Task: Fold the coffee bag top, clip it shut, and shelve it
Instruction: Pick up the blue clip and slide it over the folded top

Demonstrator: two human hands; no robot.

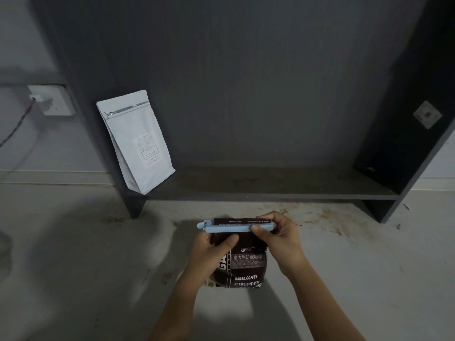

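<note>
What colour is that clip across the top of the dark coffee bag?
Pale blue; the clip shows clearly in the head view.

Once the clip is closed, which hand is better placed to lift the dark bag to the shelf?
Probably the left hand: it already wraps the dark bag at its body. The right hand only pinches the blue clip's end. The shelf is open beside the white bag.

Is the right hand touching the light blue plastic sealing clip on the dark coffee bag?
Touching. The head view shows the right hand pinching the right end of the light blue plastic clip, thumb pressed on its front face.
</note>
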